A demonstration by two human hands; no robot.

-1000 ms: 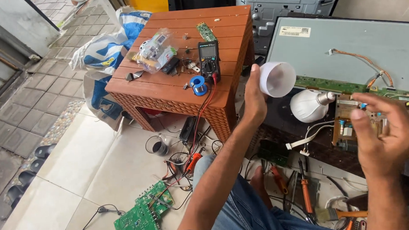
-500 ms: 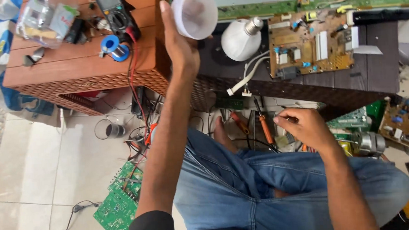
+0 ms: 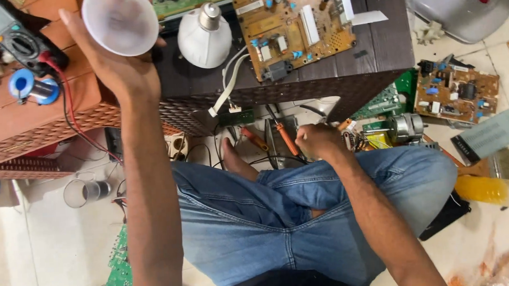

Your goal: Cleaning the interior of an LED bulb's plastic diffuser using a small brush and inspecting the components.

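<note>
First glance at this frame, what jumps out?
The left hand holds a white translucent bulb cover up at top left, beside the white bulb base lying on the dark table. The right hand is closed among the screwdrivers on the floor below, near a tan circuit board.

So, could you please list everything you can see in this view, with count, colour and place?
Translucent white plastic bulb dome: one, held up at top left.
White bulb base with metal screw cap: one, lying on the dark woven table.
Tan circuit board: one, on the dark table.
Black multimeter: one, on the reddish-brown wooden table.
Blue solder spool: one, on the wooden table.
Orange-handled screwdrivers: two, on the floor by the right hand.
Green circuit board: one, on the floor at lower left.
Brown circuit board: one, on the floor at right.
Left hand: holds the dome.
Right hand: closed, low by the screwdrivers; what it holds cannot be told.
</note>
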